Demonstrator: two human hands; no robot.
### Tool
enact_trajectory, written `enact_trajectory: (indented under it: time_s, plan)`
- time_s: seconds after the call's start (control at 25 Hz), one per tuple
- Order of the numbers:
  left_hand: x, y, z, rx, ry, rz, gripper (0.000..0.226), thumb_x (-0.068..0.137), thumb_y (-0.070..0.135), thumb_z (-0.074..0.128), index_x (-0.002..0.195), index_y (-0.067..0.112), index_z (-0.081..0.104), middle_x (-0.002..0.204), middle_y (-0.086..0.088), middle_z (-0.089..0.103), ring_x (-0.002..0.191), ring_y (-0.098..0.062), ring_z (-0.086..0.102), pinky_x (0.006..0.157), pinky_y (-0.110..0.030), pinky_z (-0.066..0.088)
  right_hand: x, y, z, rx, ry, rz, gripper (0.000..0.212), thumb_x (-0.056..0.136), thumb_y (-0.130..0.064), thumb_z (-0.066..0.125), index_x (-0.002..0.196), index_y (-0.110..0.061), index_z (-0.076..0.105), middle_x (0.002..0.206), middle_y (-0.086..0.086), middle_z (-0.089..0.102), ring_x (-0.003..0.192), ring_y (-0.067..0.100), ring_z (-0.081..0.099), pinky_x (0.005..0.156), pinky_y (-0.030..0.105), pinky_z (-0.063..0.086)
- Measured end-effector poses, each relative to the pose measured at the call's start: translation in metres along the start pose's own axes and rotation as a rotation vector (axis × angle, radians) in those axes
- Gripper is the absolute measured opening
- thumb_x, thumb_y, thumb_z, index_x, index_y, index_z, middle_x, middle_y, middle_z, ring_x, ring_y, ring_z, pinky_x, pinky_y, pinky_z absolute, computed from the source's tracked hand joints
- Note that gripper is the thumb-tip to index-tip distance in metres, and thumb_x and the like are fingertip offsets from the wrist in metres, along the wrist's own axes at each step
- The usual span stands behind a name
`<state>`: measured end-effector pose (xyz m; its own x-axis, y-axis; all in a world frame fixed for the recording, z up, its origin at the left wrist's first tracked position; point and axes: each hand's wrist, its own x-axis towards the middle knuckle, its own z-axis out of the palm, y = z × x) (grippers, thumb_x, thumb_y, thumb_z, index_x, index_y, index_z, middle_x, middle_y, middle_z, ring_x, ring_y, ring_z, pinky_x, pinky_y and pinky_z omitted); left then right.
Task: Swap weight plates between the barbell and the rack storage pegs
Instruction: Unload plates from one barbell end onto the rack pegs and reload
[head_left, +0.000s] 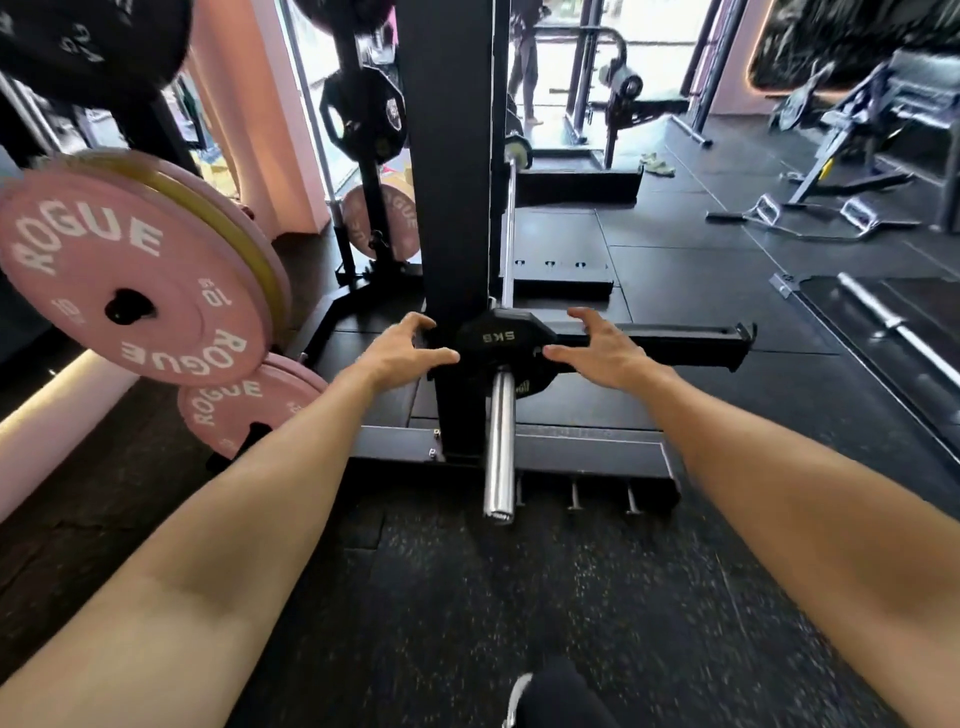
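Note:
A small black 5 kg plate (496, 340) sits on the chrome barbell sleeve (498, 441), which points toward me beside the black rack upright (449, 156). My left hand (402, 348) is at the plate's left edge, fingers spread and curved, thumb tip touching the rim. At the plate's right edge is my right hand (595, 345), its fingers likewise curved and its thumb on the rim. Neither hand wraps the plate. Pink Rogue 10 kg plates (130, 270) hang on a storage peg at left, with a smaller pink plate (244, 400) below.
Black plates (363, 111) hang on a far plate tree, with another pink plate (382, 221) under them. A second barbell (904, 332) lies on the floor at right. Benches and machines stand at the back right. A person stands in the far doorway (527, 67). My shoe (519, 696) shows at the bottom.

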<state>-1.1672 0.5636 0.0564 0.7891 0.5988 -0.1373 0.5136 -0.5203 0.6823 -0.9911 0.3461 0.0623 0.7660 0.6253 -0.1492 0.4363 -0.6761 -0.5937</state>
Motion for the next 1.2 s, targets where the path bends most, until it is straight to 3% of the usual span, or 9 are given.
enact_trajectory:
  time_s: [0.32,0.48,0.68,0.8,0.88,1.0,1.2]
  plan:
    - [0.151,-0.062,0.097,0.038,0.108,0.078,0.039,0.093,0.044,0.054,0.128,0.027,0.054,0.118,-0.003,0.060,0.109,-0.023,0.056,0.101,-0.035,0.043,0.153,0.059,0.087,0.051,0.092,-0.099,0.051,0.093,-0.047,0.047,0.141,-0.035,0.037,0.129,0.003,0.057,0.115,0.026,0.055,0.100,0.044,0.043]
    - [0.192,-0.100,0.144,0.034,0.137,0.065,0.036,0.099,0.035,0.044,0.129,0.021,0.057,0.126,-0.007,0.061,0.118,-0.024,0.053,0.098,-0.030,0.038,0.193,0.089,0.137,0.131,0.092,-0.107,0.040,0.098,-0.034,0.042,0.138,-0.029,0.044,0.128,0.006,0.058,0.112,0.025,0.056,0.093,0.036,0.044]
    - [0.233,-0.137,0.191,0.007,0.150,0.108,0.038,0.101,0.032,0.039,0.128,0.014,0.058,0.129,-0.010,0.060,0.120,-0.027,0.053,0.095,-0.030,0.038,0.213,0.110,0.192,0.146,0.159,-0.096,0.040,0.100,-0.023,0.039,0.137,-0.014,0.052,0.132,0.013,0.056,0.120,0.029,0.052,0.094,0.031,0.040]
    - [0.247,-0.146,0.209,-0.112,0.175,0.148,0.035,0.100,0.036,0.040,0.111,0.014,0.065,0.109,-0.007,0.069,0.104,-0.027,0.062,0.091,-0.035,0.047,0.215,0.121,0.216,0.170,0.223,-0.146,0.035,0.099,-0.021,0.039,0.127,-0.008,0.056,0.117,0.015,0.063,0.094,0.025,0.057,0.076,0.027,0.038]
    - [0.256,-0.152,0.217,-0.194,0.189,0.162,0.034,0.099,0.040,0.041,0.104,0.018,0.067,0.100,-0.004,0.071,0.093,-0.025,0.065,0.086,-0.038,0.052,0.216,0.126,0.227,0.223,0.253,-0.166,0.033,0.099,-0.019,0.040,0.124,-0.006,0.057,0.108,0.014,0.065,0.085,0.022,0.054,0.071,0.027,0.036]
    - [0.259,-0.156,0.223,-0.263,0.180,0.171,0.027,0.098,0.040,0.043,0.100,0.024,0.065,0.098,-0.004,0.072,0.086,-0.023,0.069,0.076,-0.036,0.053,0.216,0.128,0.231,0.234,0.269,-0.175,0.030,0.098,-0.018,0.040,0.117,-0.004,0.059,0.098,0.011,0.063,0.084,0.024,0.055,0.070,0.028,0.036]
    - [0.251,-0.151,0.217,-0.337,0.159,0.150,0.023,0.099,0.035,0.043,0.103,0.026,0.063,0.103,-0.006,0.071,0.088,-0.025,0.070,0.083,-0.037,0.054,0.212,0.128,0.227,0.177,0.216,-0.163,0.030,0.098,-0.017,0.038,0.099,0.000,0.062,0.095,0.014,0.063,0.090,0.031,0.057,0.080,0.037,0.044]
